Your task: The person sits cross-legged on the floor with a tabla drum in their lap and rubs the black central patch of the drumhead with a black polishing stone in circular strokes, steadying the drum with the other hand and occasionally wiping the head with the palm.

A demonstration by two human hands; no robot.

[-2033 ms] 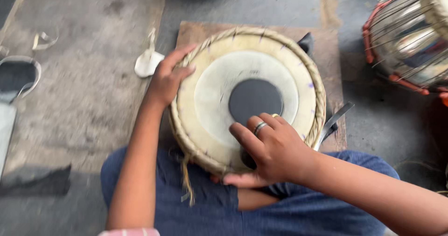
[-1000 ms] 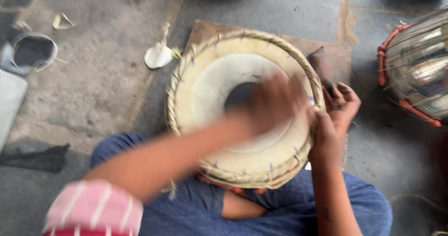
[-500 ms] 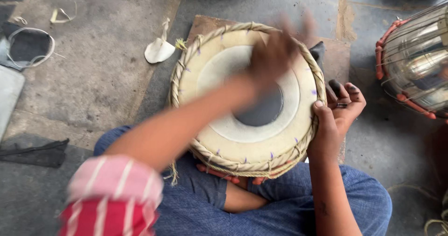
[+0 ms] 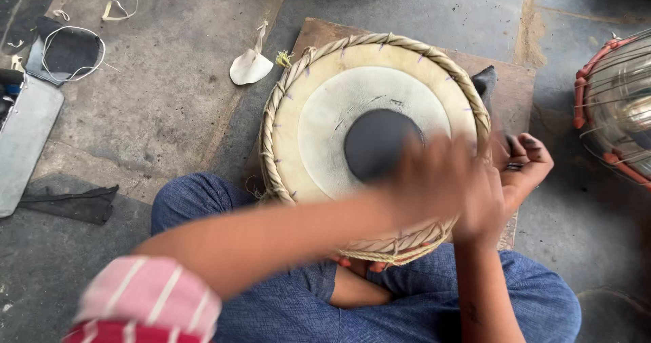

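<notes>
Cream skin drum with 1 black centre spot (image 4: 373,146): blurred left hand (image 4: 444,183) sweeps over it, finger state unclear, right hand (image 4: 522,170) curls fingers at the rim.

Around the drum (image 4: 339,132), bare concrete floor (image 4: 169,112) lies open to its left, past a pale scrap (image 4: 249,66) near the rim. To its right, a second metal drum (image 4: 617,112) narrows the gap. The crossed legs (image 4: 285,302) close the near side.
</notes>
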